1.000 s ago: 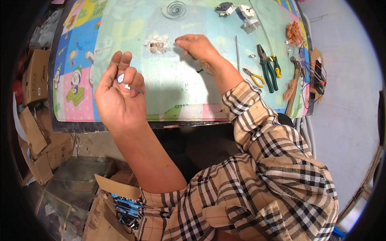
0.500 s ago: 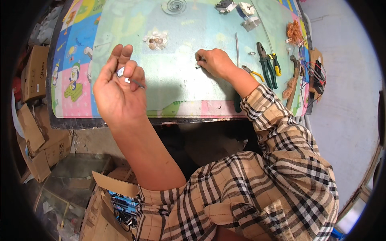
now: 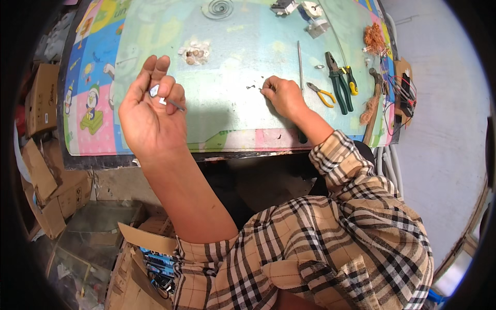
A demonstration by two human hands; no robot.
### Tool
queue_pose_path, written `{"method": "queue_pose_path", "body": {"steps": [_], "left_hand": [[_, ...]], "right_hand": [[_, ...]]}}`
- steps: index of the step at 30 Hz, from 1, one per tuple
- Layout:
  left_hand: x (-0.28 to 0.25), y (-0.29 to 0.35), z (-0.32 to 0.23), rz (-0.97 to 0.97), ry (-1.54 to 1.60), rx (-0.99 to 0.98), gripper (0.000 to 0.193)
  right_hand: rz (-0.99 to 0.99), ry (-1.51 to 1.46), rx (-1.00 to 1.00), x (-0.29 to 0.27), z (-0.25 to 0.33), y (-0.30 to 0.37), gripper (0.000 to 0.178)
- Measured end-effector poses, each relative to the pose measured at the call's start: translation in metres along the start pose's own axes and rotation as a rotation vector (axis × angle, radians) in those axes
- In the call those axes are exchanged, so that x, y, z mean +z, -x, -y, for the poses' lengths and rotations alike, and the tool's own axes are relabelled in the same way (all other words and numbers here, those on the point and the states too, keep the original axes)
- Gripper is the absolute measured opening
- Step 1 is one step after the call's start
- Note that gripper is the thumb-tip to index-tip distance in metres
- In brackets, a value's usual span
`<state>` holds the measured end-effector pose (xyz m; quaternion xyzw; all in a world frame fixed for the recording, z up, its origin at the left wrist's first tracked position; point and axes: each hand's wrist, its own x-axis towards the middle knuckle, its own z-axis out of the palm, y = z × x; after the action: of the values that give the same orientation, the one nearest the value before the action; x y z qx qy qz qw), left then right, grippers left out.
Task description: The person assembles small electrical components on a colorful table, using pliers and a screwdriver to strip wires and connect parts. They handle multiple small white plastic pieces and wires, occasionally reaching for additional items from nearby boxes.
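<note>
My left hand is raised palm up over the table's left half. Its curled fingers hold small silvery metal pieces, one of them a thin strip poking out past the fingers. With fingertips pinched close to the tabletop, my right hand rests right of the middle; whatever is between the fingertips is too small to name. Several tiny dark bits lie just left of those fingertips. Further back sits a small heap of whitish and brown round pieces.
Right of my right hand lie a long screwdriver, yellow-handled cutters, green-handled pliers and a yellow-black handled tool. A copper wire tangle and a wooden stick are at the right edge. A spiral coil lies far back.
My right hand has shifted right and slightly nearer, uncovering the tiny dark bits on the table. The left hand keeps its hold, almost unmoved.
</note>
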<state>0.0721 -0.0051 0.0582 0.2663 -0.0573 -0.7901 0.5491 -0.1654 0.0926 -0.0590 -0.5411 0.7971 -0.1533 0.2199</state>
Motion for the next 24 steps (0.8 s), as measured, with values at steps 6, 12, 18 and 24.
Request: {"method": "queue_pose_path", "body": {"steps": [6,12,18,24], "left_hand": [[-0.003,0.0,-0.001,0.016,0.047,-0.04,0.02],[-0.009,-0.005,-0.002,0.039,0.081,-0.038,0.021],[-0.008,-0.006,0.0,0.045,0.061,-0.044,0.02],[-0.006,-0.004,-0.001,0.023,0.044,-0.043,0.02]], "right_hand": [[-0.079,0.252,-0.061,0.011,0.011,0.008,0.017],[0.324,-0.852,0.234,-0.002,-0.004,0.0,0.016],[0.783,-1.825,0.138,-0.031,-0.018,0.022,0.027],[0.644,-1.937,0.376,-0.002,-0.015,0.012,0.028]]}}
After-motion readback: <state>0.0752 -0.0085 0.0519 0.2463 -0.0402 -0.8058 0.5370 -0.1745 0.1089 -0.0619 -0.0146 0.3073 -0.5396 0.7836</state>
